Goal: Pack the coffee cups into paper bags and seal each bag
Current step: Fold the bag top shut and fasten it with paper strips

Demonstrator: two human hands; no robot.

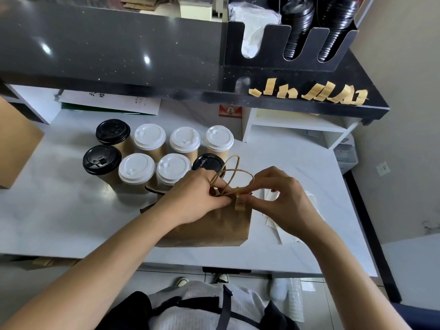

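Note:
A brown paper bag with twine handles stands on the white counter near the front edge. My left hand pinches the bag's closed top edge from the left. My right hand pinches a small tan sticker folded over that top edge. Behind the bag stand several kraft coffee cups, some with white lids and some with black lids. What is inside the bag is hidden.
Several tan sticker strips hang on the edge of the dark shelf above. A black lid holder stands at the back right. Another brown bag is at the left edge. White papers lie right of the bag.

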